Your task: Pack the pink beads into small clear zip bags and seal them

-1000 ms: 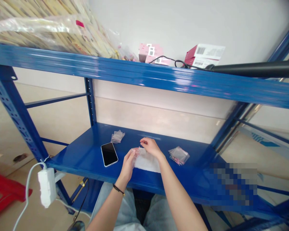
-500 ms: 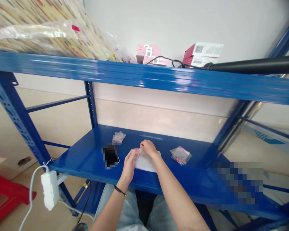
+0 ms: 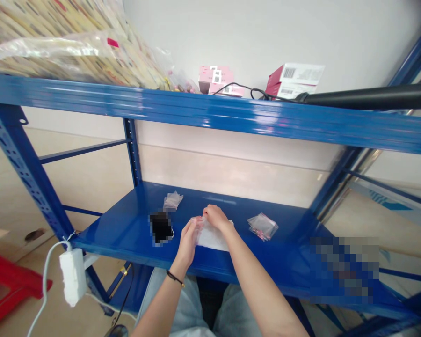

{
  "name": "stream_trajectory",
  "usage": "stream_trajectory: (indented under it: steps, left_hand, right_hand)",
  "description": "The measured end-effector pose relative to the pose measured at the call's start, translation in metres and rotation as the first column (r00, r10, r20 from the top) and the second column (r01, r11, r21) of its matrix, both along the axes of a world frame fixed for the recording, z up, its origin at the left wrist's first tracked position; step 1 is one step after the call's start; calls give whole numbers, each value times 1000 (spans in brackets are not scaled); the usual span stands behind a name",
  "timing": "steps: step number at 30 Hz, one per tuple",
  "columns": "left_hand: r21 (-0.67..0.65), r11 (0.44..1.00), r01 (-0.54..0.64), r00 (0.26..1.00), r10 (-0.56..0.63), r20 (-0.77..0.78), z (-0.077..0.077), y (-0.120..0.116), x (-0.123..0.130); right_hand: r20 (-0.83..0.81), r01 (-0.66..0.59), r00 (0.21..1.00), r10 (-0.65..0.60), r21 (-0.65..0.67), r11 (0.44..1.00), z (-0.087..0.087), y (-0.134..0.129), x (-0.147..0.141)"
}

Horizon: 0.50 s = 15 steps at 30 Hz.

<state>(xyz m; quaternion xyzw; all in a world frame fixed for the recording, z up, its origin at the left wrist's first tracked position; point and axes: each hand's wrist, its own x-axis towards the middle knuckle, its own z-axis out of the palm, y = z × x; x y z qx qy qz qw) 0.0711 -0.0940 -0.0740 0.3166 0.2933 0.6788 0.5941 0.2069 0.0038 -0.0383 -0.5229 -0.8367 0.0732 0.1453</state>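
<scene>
Biggest worry on my end is the blue shelf (image 3: 122, 229) itself: that painted metal looks slick, so anything light that gets away from the fingers could skid off the front edge, right above the lap.

Next size down is the white sheet (image 3: 212, 238) under the hands. It looks loose to me, so a dragging wrist could ruck it up. Then there's the right-hand stack of clear packets (image 3: 263, 226), with reddish-pink bits along its lower edge. It sits near the right forearm, and one careless elbow might fan it out. The left-hand pile of clear packets (image 3: 173, 201) is smaller and looks light enough to slide if bumped.

Fiddliest of the lot is the clear bag (image 3: 198, 225) at the sheet's left edge. My left hand (image 3: 187, 238) has it in a narrow grip, fingers on the film. My right hand (image 3: 215, 216) is up by the bag's top with its fingers bunched; can't tell if that grip has anything in it. I reckon thin film like that could crease or slip out if the left pinch is too light.

Looks-wise, the bag is see-through and shiny, mostly hidden by fingers, with a pinkish tint near the top. Contents or print? No idea from here.
</scene>
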Motion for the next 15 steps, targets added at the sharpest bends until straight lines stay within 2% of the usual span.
stream_trajectory:
  steps: [4,9,12,15]
  left_hand:
    - [-32,999,-13,1000,14,2,1,0,0]
    - [-39,999,1,1000,0,11,3,-1,1]
    - [-11,1000,19,1000,-19,-7,3,-2,2]
    - [26,999,29,999,-28,-35,5,-5,3]
  right_hand:
    - [-73,4,997,-3,16,1000,8,-1,21]
    - [-174,-68,983,63,-22,997,27,-13,47]
    - [-282,-135,952,122,-27,990,43,-27,45]
    - [-373,-263,896,240,-11,965,60,-43,32]
